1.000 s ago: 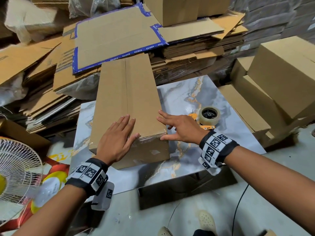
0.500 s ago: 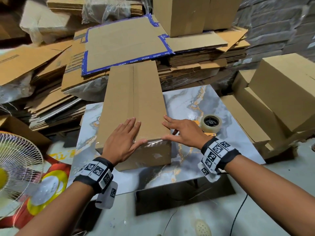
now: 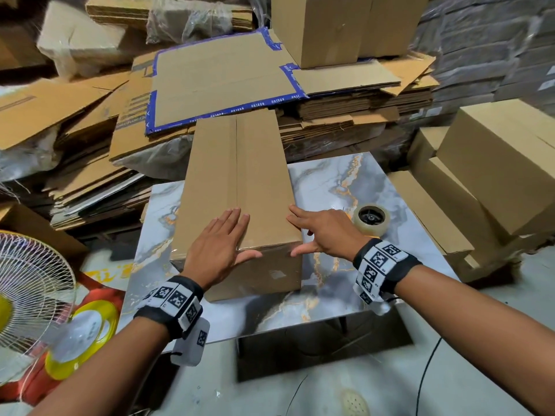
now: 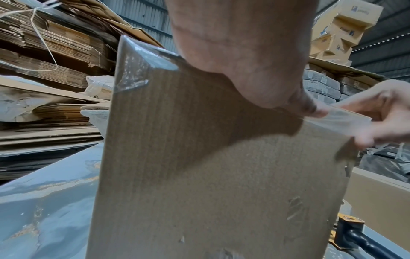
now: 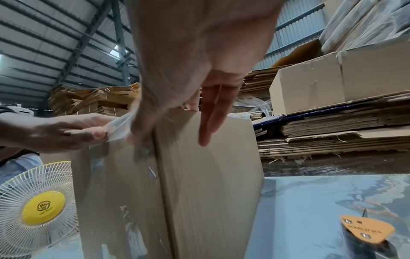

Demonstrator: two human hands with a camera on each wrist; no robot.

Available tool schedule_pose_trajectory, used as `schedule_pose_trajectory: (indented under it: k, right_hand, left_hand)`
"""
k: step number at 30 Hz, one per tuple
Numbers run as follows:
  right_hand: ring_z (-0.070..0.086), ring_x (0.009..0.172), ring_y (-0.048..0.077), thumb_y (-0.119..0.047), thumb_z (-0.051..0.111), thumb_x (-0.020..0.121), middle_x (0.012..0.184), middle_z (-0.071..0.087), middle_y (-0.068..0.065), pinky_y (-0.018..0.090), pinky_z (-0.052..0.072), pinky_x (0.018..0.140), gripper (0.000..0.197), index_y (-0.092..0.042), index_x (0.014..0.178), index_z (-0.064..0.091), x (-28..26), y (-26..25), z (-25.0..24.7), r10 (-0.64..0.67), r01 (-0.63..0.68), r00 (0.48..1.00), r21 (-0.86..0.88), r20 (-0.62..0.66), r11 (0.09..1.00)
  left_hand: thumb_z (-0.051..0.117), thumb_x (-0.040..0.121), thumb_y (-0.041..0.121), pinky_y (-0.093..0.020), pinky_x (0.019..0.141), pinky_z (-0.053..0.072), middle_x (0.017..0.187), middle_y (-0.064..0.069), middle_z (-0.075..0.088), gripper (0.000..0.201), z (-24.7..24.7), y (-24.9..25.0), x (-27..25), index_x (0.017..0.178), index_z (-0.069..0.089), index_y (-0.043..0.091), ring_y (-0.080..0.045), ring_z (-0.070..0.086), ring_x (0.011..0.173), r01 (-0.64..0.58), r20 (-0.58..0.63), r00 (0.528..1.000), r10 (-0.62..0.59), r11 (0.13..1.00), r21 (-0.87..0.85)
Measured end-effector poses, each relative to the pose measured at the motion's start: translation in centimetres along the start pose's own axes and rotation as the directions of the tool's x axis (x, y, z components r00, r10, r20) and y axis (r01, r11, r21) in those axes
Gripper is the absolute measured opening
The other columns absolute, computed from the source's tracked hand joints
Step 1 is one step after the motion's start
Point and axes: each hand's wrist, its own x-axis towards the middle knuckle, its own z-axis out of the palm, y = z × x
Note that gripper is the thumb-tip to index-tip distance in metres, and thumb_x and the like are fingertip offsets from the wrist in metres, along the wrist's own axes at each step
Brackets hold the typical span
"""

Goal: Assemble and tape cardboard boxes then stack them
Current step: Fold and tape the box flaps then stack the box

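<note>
A long brown cardboard box (image 3: pixel 240 175) lies on the marble table (image 3: pixel 330 181), its top seam running away from me. Clear tape (image 4: pixel 346 121) runs along its near top edge. My left hand (image 3: pixel 222 238) lies flat on the top near that end, thumb over the taped edge. My right hand (image 3: pixel 318 232) touches the near right corner with straight fingers along the right edge and its thumb on the near face. In the left wrist view the left hand (image 4: pixel 244 61) presses the box (image 4: pixel 210 175). The right wrist view has both thumbs at the tape (image 5: pixel 121 129). A tape roll (image 3: pixel 371 219) sits right of my right hand.
Flat cardboard stacks (image 3: pixel 222 76) pile up behind the table, with an assembled box (image 3: pixel 345 25) on top. More assembled boxes (image 3: pixel 495 163) stand at the right. A white fan (image 3: pixel 30 289) is low on the left. An orange-tipped tool (image 5: pixel 366 229) lies beside the roll.
Both hands stay on the box's near end. The left thumb has slid right along the taped edge and the right thumb has come down onto the near face.
</note>
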Motion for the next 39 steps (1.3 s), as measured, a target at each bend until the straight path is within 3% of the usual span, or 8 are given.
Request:
schedule_pose_trajectory:
  k: [6,12,21,25,27,30,36,39]
  right_hand:
    - [0.072,0.102,0.017,-0.091,0.031,0.071,0.155,0.042,-0.017,0.036,0.057,0.078,0.095,-0.031,0.138,0.061,-0.1,-1.0,1.3,0.075,-0.066,0.985,0.063,-0.154,0.996]
    - [0.071,0.057,0.021,-0.084,0.047,0.073,0.126,0.071,-0.004,0.028,0.052,0.044,0.08,-0.018,0.108,0.077,0.2,-0.9,3.6,-0.073,0.06,0.878,-0.042,-0.474,0.997]
    - [0.069,0.055,0.023,-0.078,0.053,0.075,0.124,0.072,-0.001,0.03,0.051,0.039,0.075,-0.013,0.106,0.074,0.8,-0.4,3.7,-0.159,0.115,0.884,-0.125,-0.44,0.985]
    - [0.07,0.076,0.024,-0.079,0.067,0.065,0.135,0.066,0.002,0.031,0.053,0.049,0.087,-0.013,0.121,0.069,-0.1,-0.3,3.1,-0.184,0.116,0.935,-0.228,-0.302,0.967]
    - [0.068,0.103,0.028,-0.085,0.052,0.074,0.14,0.062,0.004,0.04,0.059,0.074,0.092,-0.012,0.128,0.065,-0.5,-0.6,2.7,-0.142,0.084,0.952,-0.216,-0.27,0.973]
    - [0.057,0.125,0.031,-0.08,0.035,0.088,0.134,0.064,0.009,0.045,0.047,0.107,0.086,-0.008,0.123,0.066,0.1,-2.4,2.0,-0.158,0.097,0.94,-0.209,-0.301,0.973]
    - [0.065,0.119,0.032,-0.059,0.034,0.097,0.13,0.067,0.016,0.043,0.057,0.093,0.068,-0.007,0.122,0.07,2.9,-4.1,4.1,-0.303,0.213,0.894,-0.282,-0.331,0.936]
    - [0.062,0.124,0.032,-0.059,0.035,0.099,0.134,0.065,0.016,0.042,0.052,0.099,0.067,-0.007,0.126,0.068,3.4,-3.7,5.2,-0.309,0.208,0.887,-0.301,-0.343,0.931]
  left_hand:
    - [0.01,0.086,0.088,-0.047,0.114,0.037,0.155,-0.018,0.043,0.109,0.1,0.0,0.1,0.15,0.044,0.007,-0.034,0.041,0.144,0.011,0.011,1.0,-0.011,1.0,-0.007]
    - [0.014,0.085,0.087,-0.047,0.114,0.039,0.155,-0.017,0.044,0.107,0.4,0.0,0.3,0.15,0.045,0.008,-0.033,0.043,0.143,0.013,-0.009,1.0,-0.013,1.0,-0.016]
    - [0.025,0.079,0.085,-0.048,0.104,0.048,0.144,-0.021,0.055,0.107,0.4,0.3,-0.2,0.142,0.054,0.003,-0.035,0.055,0.133,0.008,0.026,1.0,-0.009,1.0,0.028]
    - [0.018,0.071,0.097,-0.047,0.114,0.037,0.155,-0.021,0.043,0.125,0.3,-0.6,-0.3,0.151,0.042,0.004,-0.037,0.043,0.143,-0.069,0.029,0.997,0.068,0.998,0.016]
    - [0.012,0.074,0.097,-0.045,0.121,0.027,0.163,-0.017,0.028,0.123,-0.2,-1.2,-0.4,0.158,0.029,0.009,-0.033,0.029,0.151,-0.11,0.002,0.994,0.11,0.994,-0.009]
    - [0.004,0.085,0.085,-0.041,0.123,0.024,0.166,-0.013,0.02,0.105,-1.2,-2.3,-0.5,0.161,0.022,0.015,-0.029,0.021,0.154,-0.181,0.007,0.983,0.181,0.983,-0.032]
    - [0.028,0.101,0.066,-0.048,0.107,0.047,0.148,-0.025,0.049,0.079,-0.6,-4.9,0.3,0.149,0.047,0.007,-0.039,0.052,0.134,-0.356,-0.05,0.931,0.363,0.928,0.112]
    - [0.028,0.102,0.065,-0.051,0.101,0.052,0.144,-0.027,0.053,0.078,0.1,-5.0,0.5,0.144,0.051,0.004,-0.042,0.056,0.129,-0.352,-0.068,0.93,0.36,0.93,0.107]
